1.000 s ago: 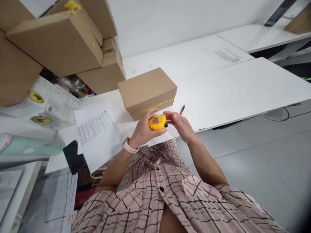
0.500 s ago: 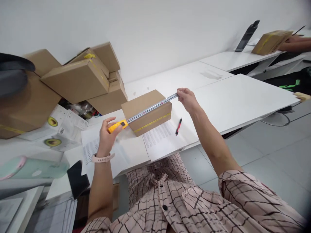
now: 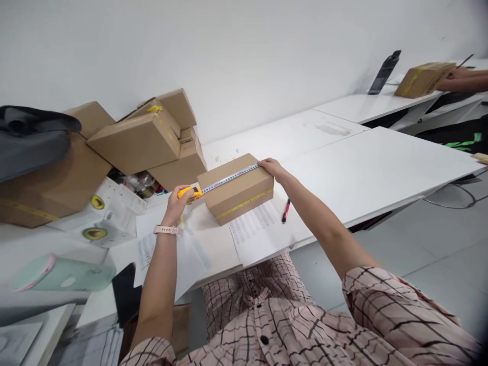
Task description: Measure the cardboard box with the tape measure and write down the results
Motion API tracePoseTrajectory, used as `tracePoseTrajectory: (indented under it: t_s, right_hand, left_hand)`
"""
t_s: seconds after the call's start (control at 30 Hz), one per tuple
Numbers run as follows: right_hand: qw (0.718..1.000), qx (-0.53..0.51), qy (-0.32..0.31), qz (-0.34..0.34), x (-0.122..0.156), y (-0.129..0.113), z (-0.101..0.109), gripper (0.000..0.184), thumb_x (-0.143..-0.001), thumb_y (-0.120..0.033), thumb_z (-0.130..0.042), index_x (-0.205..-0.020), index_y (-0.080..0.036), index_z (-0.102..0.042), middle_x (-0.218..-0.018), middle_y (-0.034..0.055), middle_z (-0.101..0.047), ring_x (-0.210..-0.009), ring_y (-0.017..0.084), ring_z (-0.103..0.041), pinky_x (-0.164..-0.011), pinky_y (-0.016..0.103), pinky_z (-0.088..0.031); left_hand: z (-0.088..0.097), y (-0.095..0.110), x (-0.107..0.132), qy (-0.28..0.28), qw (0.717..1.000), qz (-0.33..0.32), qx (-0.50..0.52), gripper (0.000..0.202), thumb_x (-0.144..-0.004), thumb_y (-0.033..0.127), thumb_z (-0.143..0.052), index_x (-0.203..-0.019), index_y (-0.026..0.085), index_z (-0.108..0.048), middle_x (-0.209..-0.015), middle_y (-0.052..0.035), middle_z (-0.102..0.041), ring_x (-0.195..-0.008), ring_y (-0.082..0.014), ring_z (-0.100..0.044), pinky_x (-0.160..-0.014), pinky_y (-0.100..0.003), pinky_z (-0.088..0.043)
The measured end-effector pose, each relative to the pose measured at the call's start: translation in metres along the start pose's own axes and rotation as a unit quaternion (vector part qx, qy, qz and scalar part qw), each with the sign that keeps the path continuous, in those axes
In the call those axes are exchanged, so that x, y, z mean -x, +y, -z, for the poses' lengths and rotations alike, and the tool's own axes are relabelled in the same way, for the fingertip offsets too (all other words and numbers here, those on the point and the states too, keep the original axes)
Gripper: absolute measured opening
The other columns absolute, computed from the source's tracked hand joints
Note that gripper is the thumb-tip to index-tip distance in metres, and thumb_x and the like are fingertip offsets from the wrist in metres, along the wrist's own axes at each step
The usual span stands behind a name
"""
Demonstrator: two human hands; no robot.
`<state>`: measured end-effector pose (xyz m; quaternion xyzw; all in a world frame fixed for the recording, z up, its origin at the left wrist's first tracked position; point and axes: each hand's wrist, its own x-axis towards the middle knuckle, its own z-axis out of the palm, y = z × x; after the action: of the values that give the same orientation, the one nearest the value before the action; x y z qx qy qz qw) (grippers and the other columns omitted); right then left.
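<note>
A closed cardboard box [image 3: 244,195] with yellow tape along its front side sits on the white table, partly over a printed sheet [image 3: 259,236]. Across its top runs the metal blade of a tape measure [image 3: 231,178]. My left hand [image 3: 176,206] is closed around the yellow tape measure case, just off the box's left end. At the right end, my right hand [image 3: 273,170] pinches the blade's tip against the box's top edge. A red and black pen [image 3: 285,211] lies on the table right of the sheet, partly covered by my right forearm.
Stacked cardboard boxes [image 3: 133,142] stand at the left against the wall, near white cartons with avocado pictures [image 3: 104,208] and a mint green bottle [image 3: 64,274]. At the far right, another person's hands [image 3: 457,79] are by a taped box [image 3: 421,80] and a dark bottle [image 3: 385,72].
My right hand has drawn the blade's end in to the left, onto the box's top edge. The blade now lies lower along the top, with less of it out. The view has shifted slightly.
</note>
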<state>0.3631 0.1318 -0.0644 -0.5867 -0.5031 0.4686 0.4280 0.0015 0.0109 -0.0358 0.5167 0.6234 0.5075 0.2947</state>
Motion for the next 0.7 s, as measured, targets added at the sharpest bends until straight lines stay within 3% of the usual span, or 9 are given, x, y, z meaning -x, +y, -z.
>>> tracePoseTrajectory:
  t_s: [0.17,0.33,0.4,0.47,0.53,0.6,0.63,0.7]
  right_hand:
    - [0.998,0.051,0.039,0.027,-0.012,0.011,-0.002,0.026,-0.082,-0.040,-0.068,-0.071,-0.021,-0.055,-0.082,0.0046,-0.065,-0.077,0.019,-0.058,-0.066,0.031,-0.042]
    - [0.994,0.069,0.064,0.054,-0.015,0.010,-0.001,0.026,-0.081,-0.038,-0.067,-0.068,-0.022,-0.052,-0.072,0.0003,-0.059,-0.070,0.016,-0.053,-0.065,0.030,-0.039]
    - [0.993,0.038,0.074,0.088,-0.011,0.002,0.004,0.023,-0.082,-0.038,-0.065,-0.071,-0.021,-0.055,-0.072,-0.0006,-0.057,-0.070,0.015,-0.050,-0.067,0.030,-0.039]
    - [0.988,0.007,0.073,0.133,-0.006,-0.011,0.008,0.022,-0.085,-0.040,-0.062,-0.076,-0.021,-0.057,-0.075,-0.0006,-0.058,-0.072,0.015,-0.050,-0.071,0.030,-0.041]
    - [0.984,0.005,0.038,0.172,-0.002,-0.024,0.006,0.022,-0.087,-0.041,-0.060,-0.079,-0.021,-0.058,-0.080,0.0007,-0.061,-0.078,0.016,-0.053,-0.077,0.031,-0.043]
    - [0.978,0.055,-0.041,0.197,0.000,-0.037,-0.005,0.021,-0.087,-0.042,-0.059,-0.083,-0.021,-0.061,-0.089,0.0035,-0.066,-0.086,0.019,-0.057,-0.083,0.034,-0.045]
    - [0.970,0.096,-0.086,0.207,0.000,-0.044,-0.013,0.022,-0.088,-0.042,-0.058,-0.086,-0.021,-0.063,-0.094,0.0053,-0.068,-0.090,0.021,-0.059,-0.087,0.036,-0.046]
    - [0.943,0.193,-0.150,0.227,-0.006,-0.055,-0.033,0.024,-0.090,-0.043,-0.056,-0.092,-0.021,-0.067,-0.105,0.0090,-0.071,-0.100,0.026,-0.060,-0.096,0.042,-0.046]
  left_hand:
    - [-0.010,0.003,0.002,-0.004,1.000,0.000,-0.010,0.055,-0.068,0.056,-0.075,-0.107,0.018,-0.065,-0.105,-0.0098,-0.071,-0.092,-0.0235,-0.069,-0.064,-0.027,-0.050]
    - [-0.004,0.019,0.016,0.003,1.000,-0.001,-0.015,0.060,-0.065,0.055,-0.080,-0.109,0.017,-0.066,-0.100,-0.0077,-0.070,-0.085,-0.0208,-0.067,-0.067,-0.027,-0.050]
    - [-0.002,0.029,0.038,-0.030,0.999,-0.002,-0.019,0.064,-0.066,0.053,-0.083,-0.117,0.018,-0.065,-0.096,-0.0062,-0.070,-0.081,-0.0195,-0.065,-0.067,-0.028,-0.050]
    - [-0.008,0.036,0.074,-0.124,0.992,0.025,0.000,0.068,-0.071,0.050,-0.084,-0.128,0.021,-0.062,-0.100,-0.0064,-0.071,-0.078,-0.0186,-0.065,-0.066,-0.029,-0.051]
    - [-0.027,0.038,0.119,-0.232,0.967,0.084,0.065,0.066,-0.074,0.048,-0.084,-0.131,0.022,-0.060,-0.109,-0.0088,-0.070,-0.079,-0.0185,-0.066,-0.067,-0.031,-0.054]
    - [-0.057,0.036,0.161,-0.343,0.905,0.170,0.184,0.067,-0.072,0.048,-0.087,-0.127,0.020,-0.060,-0.109,-0.0096,-0.068,-0.084,-0.0200,-0.068,-0.074,-0.035,-0.058]
    - [-0.075,0.035,0.178,-0.374,0.874,0.199,0.235,0.068,-0.069,0.047,-0.090,-0.123,0.018,-0.060,-0.105,-0.0085,-0.067,-0.085,-0.0205,-0.069,-0.078,-0.036,-0.058]
    - [-0.108,0.037,0.196,-0.367,0.852,0.214,0.306,0.068,-0.065,0.047,-0.093,-0.117,0.018,-0.058,-0.100,-0.0065,-0.067,-0.086,-0.0202,-0.068,-0.080,-0.036,-0.057]
